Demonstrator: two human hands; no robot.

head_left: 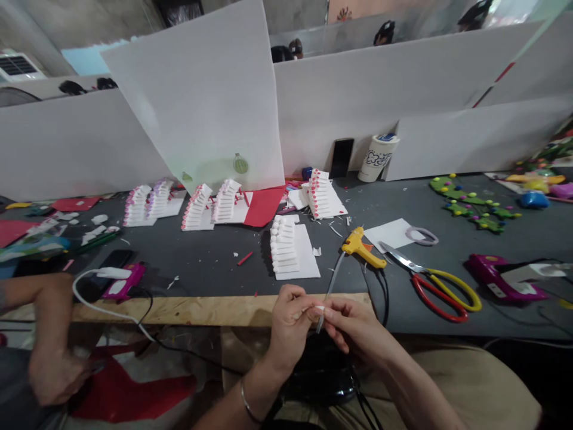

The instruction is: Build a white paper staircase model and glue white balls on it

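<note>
Over my lap, just off the table's front edge, my left hand (290,319) and my right hand (347,322) meet, fingers pinched around a small white piece (319,307). A translucent glue stick (320,323) shows just below it, between the hands. Beyond them lies a white card (307,254) with a row of white rolled pieces (283,248) on it. A yellow glue gun (362,246) rests to the right, a pale strip running from its end towards my hands. Farther right are large scissors (414,266) with red and yellow handles, partly open.
Several cards with pink-tipped rolls (224,203) stand along the back. White panels (215,101) rise behind them. A paper cup (378,158) and phone (342,158) stand at the back. Magenta power blocks (505,278) (126,282) lie on both sides. Another person's arm (54,328) is at left.
</note>
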